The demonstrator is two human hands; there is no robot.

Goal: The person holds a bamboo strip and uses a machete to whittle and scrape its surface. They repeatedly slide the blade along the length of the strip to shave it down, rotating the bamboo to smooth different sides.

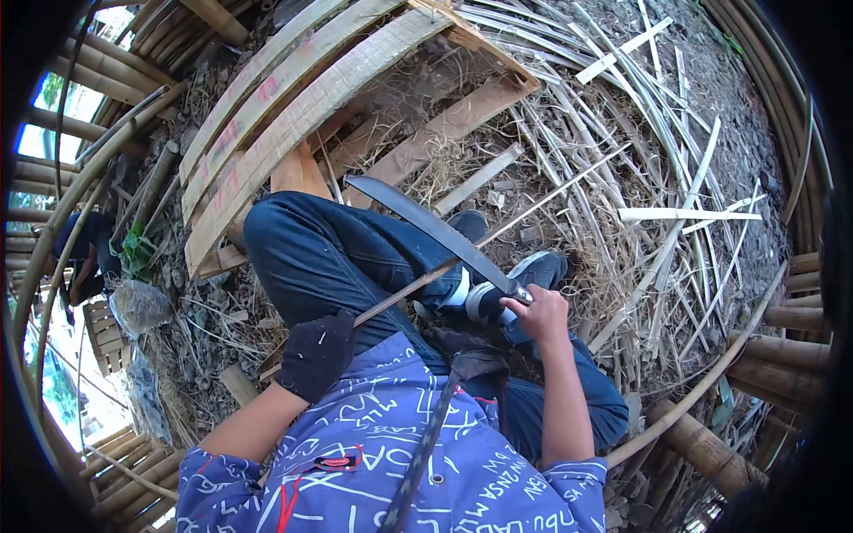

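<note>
In a black glove, my left hand [315, 357] is closed around a long thin bamboo strip [391, 303]. The strip slants up to the right across my jeans and past my shoes. My bare right hand [540, 313] grips the handle of a machete [418, 216], whose broad dark blade points up and left over my legs. Blade and strip cross near my lower leg, where they seem to touch. Fine curled shavings [444, 153] litter the ground around my feet.
Beyond my knee a slatted wooden pallet [306, 111] stands tilted. Loose pale bamboo strips [689, 214] spread over the ground at right. Thick bamboo poles [711, 449] lie at lower right. Another person [84, 249] is at far left, near a plastic bag [140, 306].
</note>
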